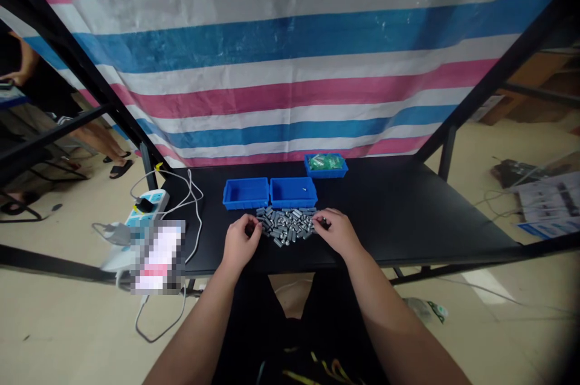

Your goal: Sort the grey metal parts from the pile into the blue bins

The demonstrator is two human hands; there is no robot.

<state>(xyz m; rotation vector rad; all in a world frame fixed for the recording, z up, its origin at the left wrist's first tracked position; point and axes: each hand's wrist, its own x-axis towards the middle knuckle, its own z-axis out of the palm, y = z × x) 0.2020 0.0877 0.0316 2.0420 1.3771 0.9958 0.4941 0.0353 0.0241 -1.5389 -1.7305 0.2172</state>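
A pile of small grey and silver metal cylinders (286, 228) lies on the black table (385, 216) in front of me. At the pile's left edge is my left hand (242, 239), its fingers curled and its thumb close to the index finger. My right hand (336, 229) is at the right edge, its fingertips drawn together against the outer pieces. Whatever either hand has between its fingertips is too small to make out. Just behind the pile stand a left blue bin (247, 205), with nothing visible in it, and a right blue bin (294, 200) holding one small light piece.
Farther back, another blue bin (327, 173) holds green and clear plastic packets. On the left are a white power strip (156, 199) with cables and a blurred-out phone (158, 258). A striped sheet (290, 83) hangs behind the table. Another person (40, 71) stands at far left.
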